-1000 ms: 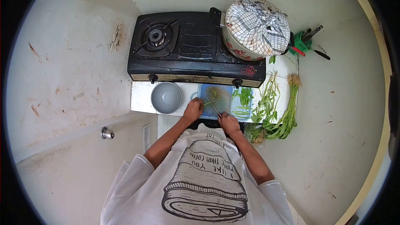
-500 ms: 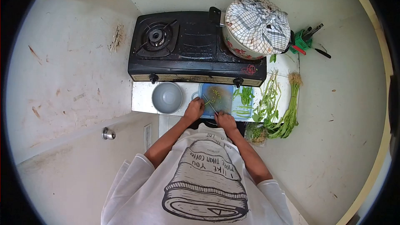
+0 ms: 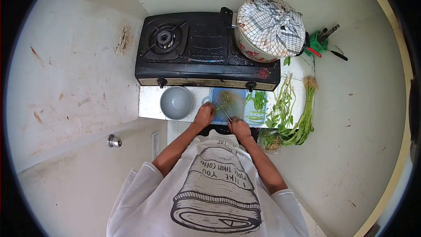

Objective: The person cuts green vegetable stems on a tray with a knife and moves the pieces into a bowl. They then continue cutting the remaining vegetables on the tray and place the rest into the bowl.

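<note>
My right hand (image 3: pixel 239 128) is closed round the handle of a knife (image 3: pixel 223 109), whose blade slants up and left over the blue cutting board (image 3: pixel 237 113). At the board's left edge my left hand (image 3: pixel 205 115) is closed on a thin green stem (image 3: pixel 217 109), which pokes out from the fingertips near the blade. Small chopped green pieces (image 3: pixel 227 98) lie on the board beyond the knife. Leafy green pieces (image 3: pixel 259 100) rest on the board's right side. A grey bowl (image 3: pixel 176 102) stands left of my left hand.
Behind the board stands a black two-burner stove (image 3: pixel 208 63), with a cloth-wrapped pot (image 3: pixel 269 28) on its right burner. Loose greens (image 3: pixel 284 103) and a rooted bunch of stalks (image 3: pixel 308 109) lie to the right. A green basket (image 3: pixel 316 42) holds utensils. A plastic bag (image 3: pixel 269 141) sits near the front edge.
My right hand and the knife have shifted slightly to the right, away from the left fingertips. My left hand stays in about the same place.
</note>
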Demonstrator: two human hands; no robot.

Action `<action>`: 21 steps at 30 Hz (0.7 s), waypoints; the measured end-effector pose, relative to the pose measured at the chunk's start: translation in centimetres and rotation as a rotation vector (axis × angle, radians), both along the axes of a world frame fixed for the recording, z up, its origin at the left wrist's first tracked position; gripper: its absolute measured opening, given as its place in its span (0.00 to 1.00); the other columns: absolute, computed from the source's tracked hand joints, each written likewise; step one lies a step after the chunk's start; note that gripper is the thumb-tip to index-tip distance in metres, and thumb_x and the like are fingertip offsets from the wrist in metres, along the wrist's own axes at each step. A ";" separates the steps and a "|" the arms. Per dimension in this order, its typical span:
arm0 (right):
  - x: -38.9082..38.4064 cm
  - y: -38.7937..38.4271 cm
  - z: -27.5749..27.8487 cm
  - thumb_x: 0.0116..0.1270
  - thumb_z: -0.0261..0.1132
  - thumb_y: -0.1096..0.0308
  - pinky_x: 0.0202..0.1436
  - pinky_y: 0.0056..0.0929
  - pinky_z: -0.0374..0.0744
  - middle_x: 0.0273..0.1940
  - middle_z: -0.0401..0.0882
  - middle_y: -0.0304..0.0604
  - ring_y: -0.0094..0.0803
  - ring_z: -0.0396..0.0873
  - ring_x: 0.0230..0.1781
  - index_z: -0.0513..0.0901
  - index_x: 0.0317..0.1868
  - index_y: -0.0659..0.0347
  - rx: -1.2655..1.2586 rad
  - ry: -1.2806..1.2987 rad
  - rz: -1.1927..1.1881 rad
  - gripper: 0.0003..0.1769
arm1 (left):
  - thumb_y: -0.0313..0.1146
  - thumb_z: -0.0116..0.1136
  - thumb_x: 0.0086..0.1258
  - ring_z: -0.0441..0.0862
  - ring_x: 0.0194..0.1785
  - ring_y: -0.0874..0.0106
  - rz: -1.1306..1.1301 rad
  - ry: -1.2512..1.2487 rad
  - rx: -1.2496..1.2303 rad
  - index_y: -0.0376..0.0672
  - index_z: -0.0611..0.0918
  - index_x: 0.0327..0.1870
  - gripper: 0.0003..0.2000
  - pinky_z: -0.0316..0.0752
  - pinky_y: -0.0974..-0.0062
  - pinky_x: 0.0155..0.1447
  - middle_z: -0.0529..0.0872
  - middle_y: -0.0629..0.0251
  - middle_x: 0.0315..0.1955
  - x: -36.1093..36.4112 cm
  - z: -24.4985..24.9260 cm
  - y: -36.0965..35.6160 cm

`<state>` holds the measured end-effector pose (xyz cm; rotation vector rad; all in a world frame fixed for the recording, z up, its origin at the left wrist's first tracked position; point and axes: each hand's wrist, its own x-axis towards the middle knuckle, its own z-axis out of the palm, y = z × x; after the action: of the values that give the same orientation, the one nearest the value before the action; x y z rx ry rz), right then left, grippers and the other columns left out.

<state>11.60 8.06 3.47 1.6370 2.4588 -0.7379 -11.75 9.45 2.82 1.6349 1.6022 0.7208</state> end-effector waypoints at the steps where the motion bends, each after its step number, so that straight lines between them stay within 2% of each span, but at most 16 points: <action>1: -0.1 0.0 0.1 0.81 0.57 0.50 0.35 0.53 0.87 0.28 0.87 0.62 0.59 0.89 0.30 0.80 0.43 0.66 -0.004 0.004 0.003 0.23 | 0.21 0.60 0.63 0.84 0.41 0.43 0.003 -0.002 -0.006 0.33 0.82 0.34 0.01 0.81 0.50 0.49 0.84 0.44 0.34 0.1 0.3 0.0; 12: -1.6 -0.2 0.5 0.79 0.58 0.51 0.35 0.52 0.88 0.28 0.88 0.60 0.57 0.89 0.29 0.80 0.39 0.64 -0.002 -0.009 0.005 0.22 | 0.21 0.60 0.62 0.84 0.42 0.42 -0.010 0.005 0.024 0.33 0.82 0.35 0.03 0.81 0.48 0.49 0.84 0.44 0.35 0.0 0.6 0.0; 16: -2.5 0.4 -1.5 0.79 0.59 0.50 0.35 0.53 0.87 0.27 0.86 0.61 0.58 0.89 0.29 0.79 0.41 0.67 0.024 0.056 -0.007 0.23 | 0.21 0.60 0.63 0.84 0.42 0.42 -0.008 -0.007 0.037 0.34 0.82 0.35 0.03 0.81 0.48 0.49 0.84 0.44 0.35 0.1 0.2 0.0; 21: -1.4 -0.1 -0.2 0.79 0.58 0.51 0.36 0.53 0.88 0.28 0.87 0.59 0.57 0.90 0.30 0.79 0.42 0.66 -0.003 0.006 -0.025 0.22 | 0.21 0.60 0.63 0.84 0.41 0.43 0.012 -0.001 0.029 0.34 0.82 0.35 0.02 0.82 0.49 0.48 0.84 0.44 0.35 0.1 -0.2 0.0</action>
<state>10.21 7.96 3.28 1.6694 2.4448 -0.7499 -11.66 9.45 2.58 1.6470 1.6089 0.7538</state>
